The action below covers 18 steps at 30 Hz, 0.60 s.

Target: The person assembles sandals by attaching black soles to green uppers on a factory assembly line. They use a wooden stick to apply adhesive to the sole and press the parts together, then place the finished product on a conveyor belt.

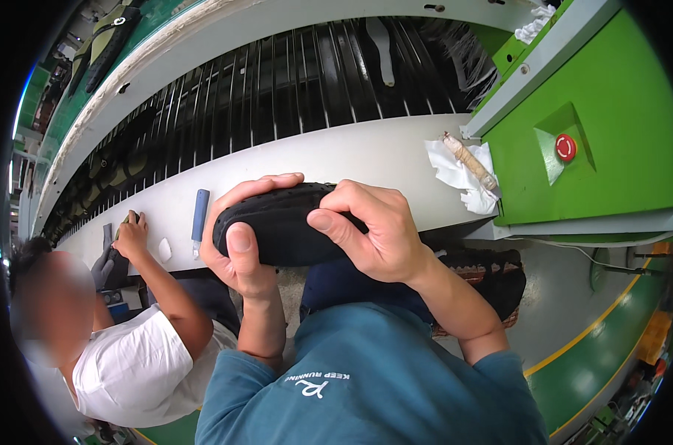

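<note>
Both hands grip a black shoe sole (281,226) held above the lap: the left hand (236,245) wraps its left end, the right hand (370,230) clamps the right end. Beyond lie the grey ledge (351,152), a blue-handled tool (200,211), crumpled white paper (459,174), and the black slatted conveyor (292,81).

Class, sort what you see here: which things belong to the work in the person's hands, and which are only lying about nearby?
In hand:
- black shoe sole, gripped at both ends
- left hand
- right hand

Lying about:
- blue-handled tool on the grey ledge
- wrapped stick on white cloth
- red button on the green machine housing
- co-worker's hand, busy separately
</note>
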Each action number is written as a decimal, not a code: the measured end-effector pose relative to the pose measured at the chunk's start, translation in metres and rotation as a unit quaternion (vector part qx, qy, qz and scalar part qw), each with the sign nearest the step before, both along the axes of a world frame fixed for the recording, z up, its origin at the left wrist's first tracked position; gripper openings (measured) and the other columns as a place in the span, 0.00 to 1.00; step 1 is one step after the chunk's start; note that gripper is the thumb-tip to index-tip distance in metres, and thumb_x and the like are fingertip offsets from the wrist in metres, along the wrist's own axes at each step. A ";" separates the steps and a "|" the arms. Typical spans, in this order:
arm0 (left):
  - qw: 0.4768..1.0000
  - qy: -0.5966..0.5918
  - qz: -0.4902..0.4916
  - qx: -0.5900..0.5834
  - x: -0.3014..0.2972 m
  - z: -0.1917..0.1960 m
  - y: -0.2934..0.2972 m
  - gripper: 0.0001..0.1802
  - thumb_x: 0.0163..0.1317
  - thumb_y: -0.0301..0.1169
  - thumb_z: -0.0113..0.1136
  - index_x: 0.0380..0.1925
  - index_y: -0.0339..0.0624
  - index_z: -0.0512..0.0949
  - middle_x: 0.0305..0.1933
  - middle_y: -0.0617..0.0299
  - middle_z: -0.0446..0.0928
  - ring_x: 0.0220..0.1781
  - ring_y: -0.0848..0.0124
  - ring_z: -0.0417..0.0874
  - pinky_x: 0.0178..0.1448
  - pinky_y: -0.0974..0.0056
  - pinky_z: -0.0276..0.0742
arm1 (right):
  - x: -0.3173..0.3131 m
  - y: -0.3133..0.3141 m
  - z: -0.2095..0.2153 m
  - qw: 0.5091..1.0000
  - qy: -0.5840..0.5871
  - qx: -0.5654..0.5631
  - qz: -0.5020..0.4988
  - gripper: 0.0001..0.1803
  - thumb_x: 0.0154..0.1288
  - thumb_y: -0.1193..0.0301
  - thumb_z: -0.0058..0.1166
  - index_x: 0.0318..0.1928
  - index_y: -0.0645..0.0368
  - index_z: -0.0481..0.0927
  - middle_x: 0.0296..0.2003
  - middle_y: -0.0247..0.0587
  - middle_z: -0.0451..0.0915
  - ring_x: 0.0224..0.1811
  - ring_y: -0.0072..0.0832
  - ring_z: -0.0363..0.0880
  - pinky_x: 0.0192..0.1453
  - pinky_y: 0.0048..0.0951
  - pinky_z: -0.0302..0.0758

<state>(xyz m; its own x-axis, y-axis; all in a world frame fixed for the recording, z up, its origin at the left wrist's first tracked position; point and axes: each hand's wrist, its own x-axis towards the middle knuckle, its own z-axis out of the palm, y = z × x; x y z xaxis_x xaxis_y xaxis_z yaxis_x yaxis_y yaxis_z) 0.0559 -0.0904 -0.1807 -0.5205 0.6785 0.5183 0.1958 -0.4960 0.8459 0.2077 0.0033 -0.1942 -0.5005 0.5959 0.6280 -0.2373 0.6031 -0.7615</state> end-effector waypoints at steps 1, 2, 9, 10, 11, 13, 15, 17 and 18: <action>1.000 0.003 -0.001 0.003 -0.002 -0.001 -0.002 0.32 0.78 0.50 0.56 0.53 0.22 0.79 0.47 0.33 0.87 0.53 0.46 0.91 0.61 0.47 0.88 | -0.003 -0.001 0.000 1.000 0.002 -0.003 0.002 0.10 0.74 0.70 0.69 0.38 0.62 0.81 0.26 0.39 0.81 0.24 0.31 0.78 0.30 0.30 0.73; 1.000 0.006 -0.002 0.007 -0.003 -0.001 -0.004 0.32 0.78 0.50 0.56 0.52 0.22 0.79 0.47 0.33 0.87 0.52 0.45 0.91 0.61 0.45 0.88 | -0.005 -0.001 -0.001 1.000 0.005 -0.006 0.004 0.10 0.73 0.70 0.70 0.38 0.61 0.82 0.26 0.39 0.81 0.24 0.31 0.78 0.30 0.31 0.73; 1.000 0.008 0.010 0.029 -0.002 -0.007 -0.010 0.32 0.76 0.51 0.61 0.49 0.22 0.79 0.44 0.32 0.86 0.51 0.42 0.90 0.61 0.38 0.87 | -0.006 -0.005 0.004 1.000 -0.024 -0.019 0.004 0.11 0.70 0.70 0.73 0.35 0.61 0.83 0.26 0.39 0.81 0.23 0.31 0.80 0.28 0.33 0.72; 1.000 0.004 0.006 0.031 -0.002 -0.008 -0.010 0.32 0.76 0.50 0.62 0.49 0.22 0.79 0.44 0.32 0.86 0.51 0.42 0.90 0.61 0.37 0.87 | -0.006 -0.005 0.004 0.999 -0.023 -0.023 -0.001 0.12 0.70 0.68 0.73 0.34 0.60 0.82 0.25 0.40 0.81 0.23 0.34 0.80 0.27 0.34 0.72; 0.999 0.001 0.002 0.033 -0.001 -0.007 -0.010 0.31 0.76 0.49 0.63 0.49 0.22 0.79 0.44 0.32 0.86 0.50 0.42 0.90 0.62 0.37 0.86 | -0.006 -0.005 0.004 0.999 -0.022 -0.027 -0.007 0.13 0.70 0.66 0.73 0.33 0.59 0.82 0.25 0.40 0.81 0.23 0.37 0.81 0.27 0.36 0.73; 0.999 0.009 -0.001 0.032 0.000 -0.007 -0.010 0.30 0.75 0.48 0.65 0.49 0.23 0.79 0.44 0.33 0.86 0.50 0.42 0.90 0.63 0.36 0.86 | -0.005 -0.005 0.004 0.999 -0.019 -0.031 -0.008 0.14 0.69 0.66 0.73 0.33 0.59 0.82 0.25 0.41 0.81 0.23 0.36 0.81 0.27 0.35 0.73; 0.999 0.024 -0.004 0.029 0.001 -0.006 -0.010 0.28 0.74 0.46 0.67 0.48 0.23 0.78 0.44 0.33 0.87 0.50 0.42 0.90 0.63 0.35 0.85 | -0.001 -0.004 0.003 0.999 -0.016 -0.030 0.000 0.12 0.69 0.70 0.73 0.34 0.61 0.83 0.25 0.39 0.82 0.23 0.31 0.80 0.28 0.31 0.72; 0.999 0.023 -0.014 0.030 0.003 -0.006 -0.011 0.27 0.73 0.44 0.69 0.48 0.23 0.78 0.44 0.33 0.87 0.50 0.43 0.90 0.64 0.35 0.85 | 0.006 -0.003 0.011 0.994 -0.062 -0.083 0.028 0.15 0.69 0.66 0.73 0.32 0.60 0.82 0.24 0.41 0.82 0.22 0.37 0.81 0.28 0.35 0.74; 0.999 0.021 -0.019 0.028 0.004 -0.005 -0.012 0.26 0.73 0.43 0.69 0.48 0.23 0.78 0.44 0.33 0.87 0.50 0.43 0.90 0.64 0.35 0.85 | 0.010 -0.002 0.016 0.989 -0.084 -0.110 0.042 0.16 0.69 0.64 0.73 0.30 0.59 0.81 0.23 0.42 0.82 0.22 0.41 0.81 0.28 0.37 0.74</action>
<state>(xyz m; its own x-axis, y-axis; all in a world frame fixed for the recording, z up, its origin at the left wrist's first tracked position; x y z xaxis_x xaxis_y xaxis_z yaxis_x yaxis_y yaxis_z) 0.0601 -0.1027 -0.1860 -0.4718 0.6662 0.5776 0.2109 -0.5508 0.8076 0.2174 0.0010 -0.1786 -0.6405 0.6613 0.3904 -0.1377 0.4012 -0.9056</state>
